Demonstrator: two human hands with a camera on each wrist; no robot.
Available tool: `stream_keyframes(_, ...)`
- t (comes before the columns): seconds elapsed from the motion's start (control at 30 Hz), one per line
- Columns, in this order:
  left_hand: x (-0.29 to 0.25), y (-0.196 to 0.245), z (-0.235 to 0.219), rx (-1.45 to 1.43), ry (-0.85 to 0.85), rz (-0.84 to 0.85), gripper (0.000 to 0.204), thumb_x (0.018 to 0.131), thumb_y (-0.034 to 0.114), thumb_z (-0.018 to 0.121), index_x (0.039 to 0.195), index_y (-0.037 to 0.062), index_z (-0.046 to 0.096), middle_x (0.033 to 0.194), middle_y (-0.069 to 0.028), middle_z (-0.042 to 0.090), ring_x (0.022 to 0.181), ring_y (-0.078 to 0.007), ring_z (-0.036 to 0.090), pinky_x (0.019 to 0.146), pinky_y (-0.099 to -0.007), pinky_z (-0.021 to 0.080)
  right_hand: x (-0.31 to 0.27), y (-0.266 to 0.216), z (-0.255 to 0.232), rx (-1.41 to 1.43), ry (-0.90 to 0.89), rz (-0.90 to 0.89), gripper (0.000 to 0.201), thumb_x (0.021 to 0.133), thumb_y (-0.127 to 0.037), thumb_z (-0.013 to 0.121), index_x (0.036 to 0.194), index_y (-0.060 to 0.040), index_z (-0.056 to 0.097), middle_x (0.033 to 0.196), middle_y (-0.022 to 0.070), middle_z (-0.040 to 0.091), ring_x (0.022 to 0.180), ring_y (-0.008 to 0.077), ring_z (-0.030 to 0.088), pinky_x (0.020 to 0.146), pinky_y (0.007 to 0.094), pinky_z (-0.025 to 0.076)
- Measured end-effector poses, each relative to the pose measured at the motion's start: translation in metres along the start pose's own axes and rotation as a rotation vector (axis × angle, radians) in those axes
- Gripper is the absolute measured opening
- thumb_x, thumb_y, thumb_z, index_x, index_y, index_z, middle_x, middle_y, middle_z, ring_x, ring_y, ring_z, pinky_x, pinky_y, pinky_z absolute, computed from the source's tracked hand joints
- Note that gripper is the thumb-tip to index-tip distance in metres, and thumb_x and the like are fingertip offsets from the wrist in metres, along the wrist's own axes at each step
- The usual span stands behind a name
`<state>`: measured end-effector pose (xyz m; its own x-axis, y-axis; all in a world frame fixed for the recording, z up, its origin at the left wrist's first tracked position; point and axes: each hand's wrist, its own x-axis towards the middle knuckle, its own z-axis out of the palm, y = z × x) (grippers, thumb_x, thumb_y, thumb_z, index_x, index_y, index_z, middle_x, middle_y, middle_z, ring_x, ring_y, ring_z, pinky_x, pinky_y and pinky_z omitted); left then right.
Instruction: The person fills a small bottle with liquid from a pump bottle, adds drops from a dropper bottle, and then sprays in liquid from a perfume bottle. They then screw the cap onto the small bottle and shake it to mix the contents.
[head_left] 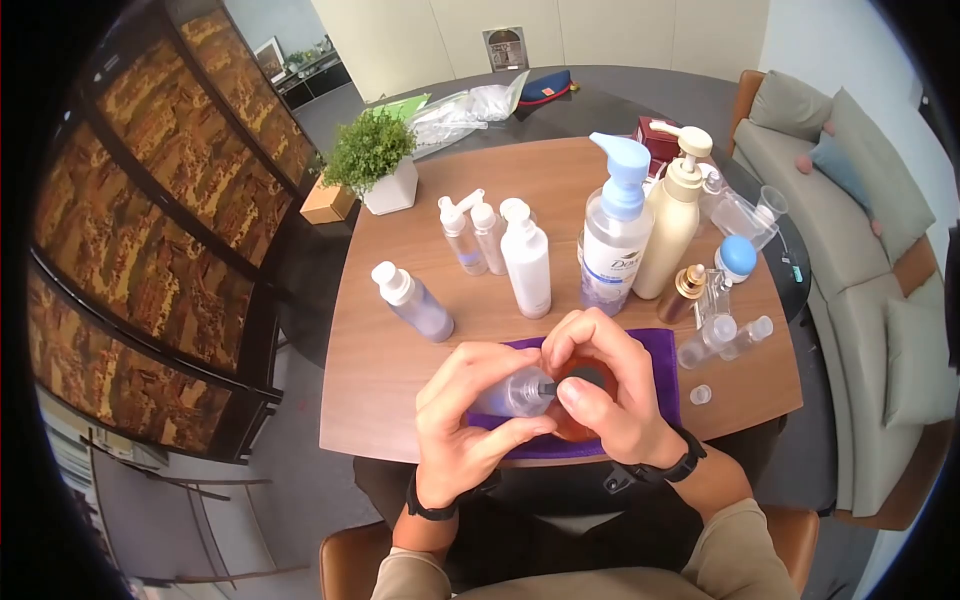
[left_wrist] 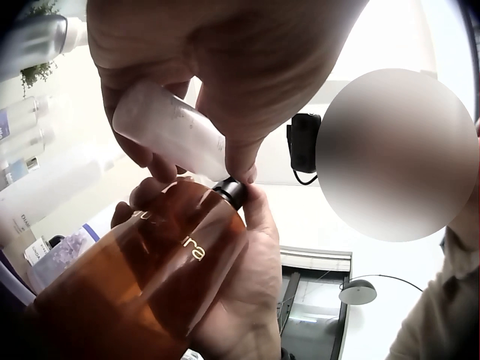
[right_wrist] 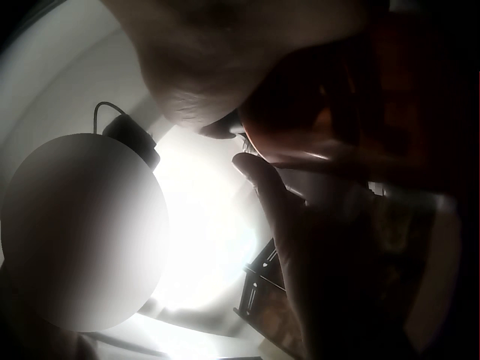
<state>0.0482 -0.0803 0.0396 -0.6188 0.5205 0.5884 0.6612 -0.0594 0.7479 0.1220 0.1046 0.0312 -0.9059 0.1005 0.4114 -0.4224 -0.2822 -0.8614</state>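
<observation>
My left hand (head_left: 455,415) grips a small clear bottle (head_left: 512,393), which lies tilted on its side with its mouth toward the right hand. An amber bottle (left_wrist: 142,277) with gold lettering stands below, partly hidden by the hands in the head view. My right hand (head_left: 620,385) curls round its upper part, the thumb beside its dark top. In the left wrist view the clear bottle's mouth end is right at a black fitting (left_wrist: 231,193) on the amber bottle, with the left thumb over the meeting point. The right wrist view is dark.
A purple cloth (head_left: 655,365) lies under the hands. Ahead stand a white bottle (head_left: 526,265), a Dove pump bottle (head_left: 612,255), a cream pump bottle (head_left: 670,225) and a lilac-filled bottle (head_left: 415,305). Small clear bottles (head_left: 707,342) and a loose cap (head_left: 700,394) sit at right.
</observation>
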Motion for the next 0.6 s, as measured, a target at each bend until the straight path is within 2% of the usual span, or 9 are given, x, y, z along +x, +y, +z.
stream_keyframes(0.03,0.0005,-0.0018,0.0004,0.030,-0.019,0.008,0.058,0.076,0.021,0.098,0.126,0.0006,0.077,0.114,-0.0155,0.076,0.102,-0.0291,0.074,0.089,-0.0392,0.058,-0.0007,0.0017,-0.0008,0.000,0.021,-0.021,0.020,0.102,-0.008,0.068,0.112,0.0010,0.053,0.098,0.0063,0.060,0.070,0.0042,0.054,0.058,0.0235,0.044)
stream_keyframes(0.07,0.0006,-0.0024,0.0030,0.040,0.005,-0.017,0.064,0.075,0.036,0.100,0.121,-0.0029,0.076,0.106,-0.0140,0.074,0.099,-0.0258,0.070,0.085,-0.0372,0.055,-0.0017,0.0000,-0.0003,0.035,0.028,0.011,0.019,0.101,-0.007,0.068,0.111,0.0014,0.054,0.097,0.0055,0.060,0.070,0.0038,0.055,0.058,0.0228,0.044)
stream_keyframes(0.17,-0.0010,-0.0021,0.0008,0.033,-0.001,-0.031,0.064,0.075,0.037,0.100,0.120,-0.0029,0.076,0.107,-0.0141,0.074,0.099,-0.0256,0.070,0.085,-0.0371,0.055,-0.0015,0.0014,-0.0027,-0.041,-0.004,0.005,0.020,0.101,-0.007,0.069,0.111,0.0013,0.054,0.097,0.0058,0.061,0.071,0.0038,0.057,0.058,0.0226,0.045)
stream_keyframes(0.23,-0.0038,-0.0056,0.0004,0.018,-0.001,-0.024,0.065,0.075,0.036,0.100,0.121,-0.0032,0.075,0.108,-0.0142,0.073,0.099,-0.0250,0.070,0.085,-0.0364,0.055,-0.0022,0.0030,-0.0042,-0.064,-0.007,0.017,0.021,0.101,-0.008,0.070,0.112,0.0013,0.055,0.098,0.0062,0.062,0.072,0.0041,0.059,0.059,0.0226,0.046)
stream_keyframes(0.3,-0.0049,-0.0055,0.0003,0.004,-0.001,-0.019,0.066,0.075,0.035,0.100,0.123,-0.0034,0.075,0.110,-0.0142,0.072,0.099,-0.0243,0.069,0.085,-0.0358,0.055,-0.0010,0.0060,-0.0025,-0.100,0.008,-0.055,0.022,0.100,-0.008,0.071,0.113,0.0009,0.055,0.097,0.0061,0.063,0.071,0.0044,0.059,0.059,0.0225,0.047)
stream_keyframes(0.43,-0.0039,-0.0061,0.0010,0.018,-0.019,0.001,0.066,0.076,0.035,0.100,0.124,-0.0036,0.074,0.110,-0.0142,0.071,0.099,-0.0239,0.069,0.085,-0.0355,0.055,-0.0020,0.0008,-0.0007,-0.084,0.028,-0.025,0.023,0.100,-0.009,0.071,0.114,0.0006,0.055,0.095,0.0056,0.063,0.070,0.0046,0.059,0.060,0.0223,0.048)
stream_keyframes(0.5,-0.0028,-0.0040,0.0012,-0.004,0.005,-0.020,0.058,0.074,0.023,0.099,0.123,0.0000,0.077,0.110,-0.0153,0.076,0.101,-0.0293,0.073,0.089,-0.0394,0.058,-0.0020,-0.0003,-0.0007,-0.067,0.021,0.013,0.023,0.100,-0.009,0.071,0.114,0.0005,0.055,0.095,0.0055,0.062,0.070,0.0046,0.059,0.060,0.0228,0.048)
stream_keyframes(0.6,-0.0038,-0.0042,0.0013,-0.058,0.036,-0.052,0.059,0.075,0.023,0.099,0.124,0.0000,0.077,0.111,-0.0154,0.076,0.101,-0.0295,0.074,0.089,-0.0395,0.058,-0.0018,-0.0023,-0.0004,-0.080,0.014,0.033,0.022,0.100,-0.009,0.070,0.114,0.0006,0.055,0.097,0.0061,0.062,0.070,0.0046,0.059,0.060,0.0229,0.048)
